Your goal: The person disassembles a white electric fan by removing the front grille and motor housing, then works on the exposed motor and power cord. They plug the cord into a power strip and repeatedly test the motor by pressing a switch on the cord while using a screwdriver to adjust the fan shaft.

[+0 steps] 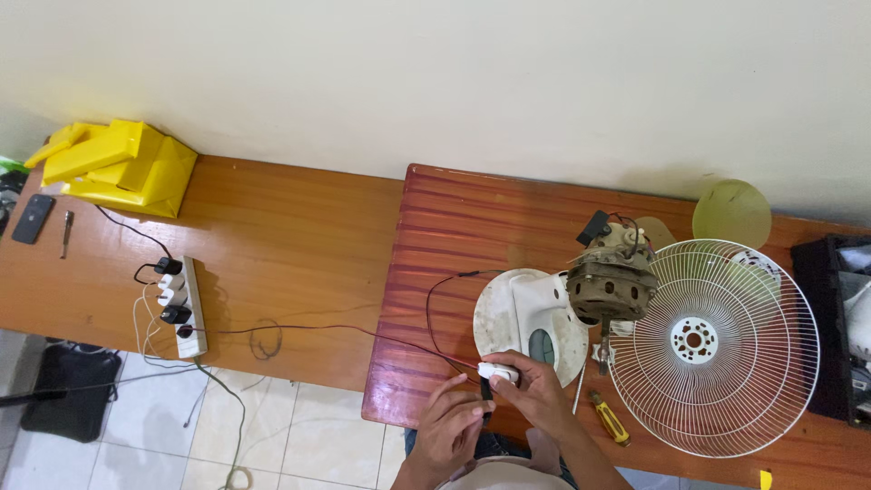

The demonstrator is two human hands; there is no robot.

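While the wooden worktop (272, 263) runs the full width of the view against a pale wall, the white wire fan guard (717, 349) lies flat on it and serves as the landmark here. Just left of the guard, and overlapping its rim, stands the dusty bare fan motor (612, 277) on its white round fan base (526, 322). Behind the guard, near the wall, sits a pale yellow-green disc (732, 213). To the right of the guard a black box (830, 327) reaches the frame edge. Far to the left of the guard, at the wall, lies a heap of yellow packages (118, 168), and nearer, still well left, a white power strip (186, 304) with several plugs in it. A black phone (34, 218) rests at the far left edge. Just below and left of the guard lies a yellow-handled screwdriver (610, 417).

Left of the guard, at the near edge of the worktop in front of the fan base, both hands meet. The right hand (540, 395) has its fingers closed around a small white plug-like part (497, 371). The left hand (451, 417) pinches a thin black probe (486, 392) just under that part, its fingers narrow. Red and black thin wires (399, 340) trail from there leftward toward the power strip.
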